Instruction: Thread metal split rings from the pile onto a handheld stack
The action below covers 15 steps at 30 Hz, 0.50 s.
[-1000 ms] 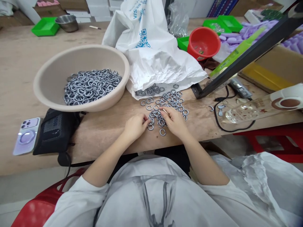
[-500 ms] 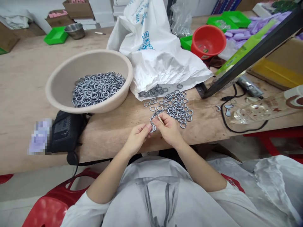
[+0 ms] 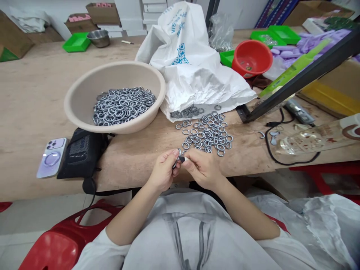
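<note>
My left hand [image 3: 162,170] pinches a grey metal ring [image 3: 179,151] near the table's front edge; whether more than one ring is in it, I cannot tell. Close beside it, my right hand [image 3: 204,169] is closed around a small tool with a dark tip [image 3: 182,159]. That tip touches or nearly touches the ring, and the fingers hide the rest of the tool. Just beyond both hands lies a loose pile of metal rings [image 3: 209,133]. More rings [image 3: 123,107] fill the bottom of a beige basin [image 3: 78,93] to the left.
A white sack [image 3: 197,80] lies open behind the pile, with rings at its mouth. On the right are a black metal post [image 3: 298,77], a clear bottle [image 3: 312,140] and a cable. A phone [image 3: 52,157] and a black pouch [image 3: 81,154] are at left.
Both hands have come slightly nearer my body, away from the pile. My right hand has turned, and the tool's dark tip now meets the ring; before, a pale stick showed above its fingers.
</note>
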Each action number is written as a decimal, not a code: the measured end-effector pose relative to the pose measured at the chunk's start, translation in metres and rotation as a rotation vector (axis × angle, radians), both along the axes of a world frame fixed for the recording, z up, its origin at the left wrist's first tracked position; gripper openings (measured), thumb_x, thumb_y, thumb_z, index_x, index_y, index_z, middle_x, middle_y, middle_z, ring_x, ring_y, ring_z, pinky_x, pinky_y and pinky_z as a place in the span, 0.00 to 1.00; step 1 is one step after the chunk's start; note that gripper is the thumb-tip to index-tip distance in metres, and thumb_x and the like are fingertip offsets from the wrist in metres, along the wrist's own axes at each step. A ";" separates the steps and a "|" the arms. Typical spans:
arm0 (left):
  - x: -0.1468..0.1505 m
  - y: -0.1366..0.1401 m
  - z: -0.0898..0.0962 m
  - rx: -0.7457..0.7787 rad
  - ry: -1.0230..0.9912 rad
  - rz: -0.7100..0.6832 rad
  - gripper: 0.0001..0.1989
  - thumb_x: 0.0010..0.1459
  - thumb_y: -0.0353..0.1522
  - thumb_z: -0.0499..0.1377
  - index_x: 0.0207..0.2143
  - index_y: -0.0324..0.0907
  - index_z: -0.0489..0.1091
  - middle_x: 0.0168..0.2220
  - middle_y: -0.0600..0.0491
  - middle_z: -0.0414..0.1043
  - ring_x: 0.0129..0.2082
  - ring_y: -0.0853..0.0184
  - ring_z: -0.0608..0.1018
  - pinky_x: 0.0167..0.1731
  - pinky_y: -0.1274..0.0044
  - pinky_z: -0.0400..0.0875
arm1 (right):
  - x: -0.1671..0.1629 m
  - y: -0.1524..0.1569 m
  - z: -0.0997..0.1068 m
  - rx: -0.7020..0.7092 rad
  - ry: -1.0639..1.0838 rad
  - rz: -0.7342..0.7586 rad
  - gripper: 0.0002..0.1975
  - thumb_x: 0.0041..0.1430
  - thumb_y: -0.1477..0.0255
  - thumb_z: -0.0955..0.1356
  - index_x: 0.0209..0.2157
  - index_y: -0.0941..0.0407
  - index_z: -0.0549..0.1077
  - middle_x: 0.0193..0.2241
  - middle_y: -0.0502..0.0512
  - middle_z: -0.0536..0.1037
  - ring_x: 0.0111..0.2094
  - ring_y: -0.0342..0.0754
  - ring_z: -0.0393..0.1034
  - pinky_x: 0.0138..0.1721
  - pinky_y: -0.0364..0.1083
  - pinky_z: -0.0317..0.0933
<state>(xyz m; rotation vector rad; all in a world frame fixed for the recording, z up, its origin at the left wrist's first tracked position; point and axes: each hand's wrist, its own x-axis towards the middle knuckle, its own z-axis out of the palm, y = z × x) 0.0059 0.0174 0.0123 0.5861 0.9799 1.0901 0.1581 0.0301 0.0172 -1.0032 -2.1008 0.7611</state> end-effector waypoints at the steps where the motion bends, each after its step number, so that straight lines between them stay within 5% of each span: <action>1: 0.000 0.000 -0.001 0.002 -0.003 -0.002 0.24 0.48 0.48 0.67 0.22 0.40 0.61 0.16 0.61 0.57 0.13 0.80 0.56 0.14 0.84 0.48 | 0.000 -0.001 0.000 0.015 -0.018 0.009 0.25 0.70 0.54 0.55 0.28 0.55 0.69 0.24 0.51 0.70 0.26 0.44 0.63 0.29 0.44 0.52; 4: 0.000 -0.004 -0.001 0.004 -0.009 -0.032 0.24 0.47 0.48 0.68 0.22 0.40 0.62 0.16 0.61 0.57 0.14 0.80 0.56 0.14 0.84 0.47 | 0.001 0.005 -0.003 -0.002 -0.056 0.012 0.25 0.70 0.54 0.56 0.26 0.55 0.69 0.23 0.51 0.70 0.26 0.44 0.63 0.29 0.45 0.51; 9: -0.010 -0.014 -0.002 0.024 -0.020 -0.204 0.25 0.47 0.47 0.68 0.18 0.38 0.62 0.16 0.59 0.58 0.14 0.79 0.58 0.15 0.84 0.48 | 0.009 0.027 -0.017 -0.142 -0.176 -0.286 0.22 0.69 0.57 0.58 0.28 0.54 0.71 0.24 0.51 0.74 0.28 0.46 0.68 0.30 0.45 0.52; 12: -0.026 -0.014 -0.007 -0.015 0.006 -0.126 0.21 0.49 0.46 0.67 0.22 0.37 0.68 0.19 0.57 0.64 0.14 0.79 0.60 0.14 0.84 0.49 | 0.010 0.026 -0.026 -0.080 -0.397 -0.251 0.14 0.64 0.58 0.66 0.37 0.53 0.76 0.34 0.54 0.78 0.35 0.50 0.72 0.33 0.45 0.53; 15: -0.042 -0.010 -0.012 -0.031 0.049 -0.031 0.16 0.50 0.40 0.66 0.36 0.37 0.75 0.24 0.54 0.71 0.15 0.77 0.65 0.13 0.83 0.53 | 0.007 0.019 -0.035 -0.020 -0.590 -0.201 0.10 0.63 0.63 0.68 0.39 0.53 0.77 0.40 0.56 0.78 0.38 0.52 0.73 0.32 0.45 0.54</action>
